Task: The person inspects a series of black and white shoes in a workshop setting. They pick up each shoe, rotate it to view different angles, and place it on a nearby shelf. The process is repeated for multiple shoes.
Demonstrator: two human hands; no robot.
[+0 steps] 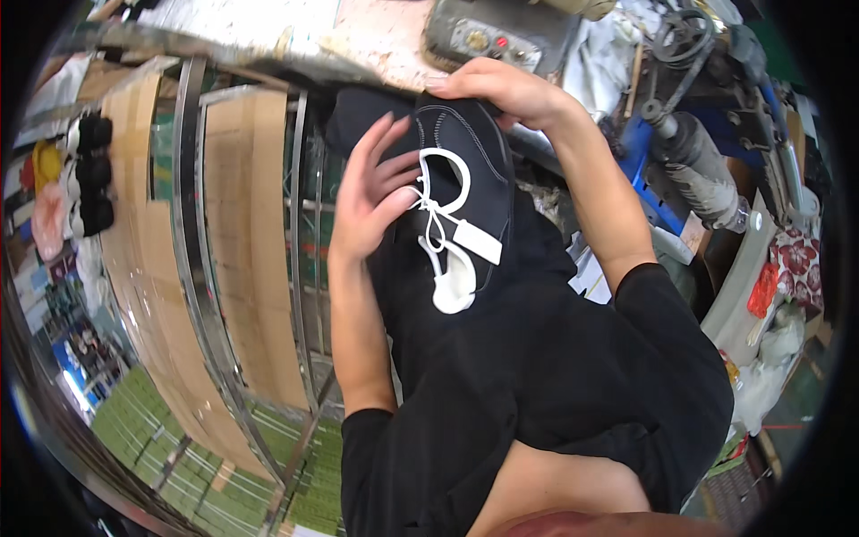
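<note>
A black shoe [488,192] with pale stitching, white lining and a thin white lace tied in a bow lies over my lap, its toe pointing away from me. A white tag [478,242] hangs by the bow, and the white heel lining [456,285] shows at the near end. My right hand [501,89] grips the toe, thumb on top and fingers curled under the far edge. To the left of the shoe opening is my left hand [371,192], its slightly blurred fingers spread and its thumb close to the lace. Whether the thumb touches the lace I cannot tell.
A metal rack [192,224] with cardboard panels [250,242] stands close at my left, with several black-and-white shoes [89,174] beyond it. Ahead is a worktable [376,40] with a grey machine [497,40]. Machine parts [693,166] and bags crowd the right.
</note>
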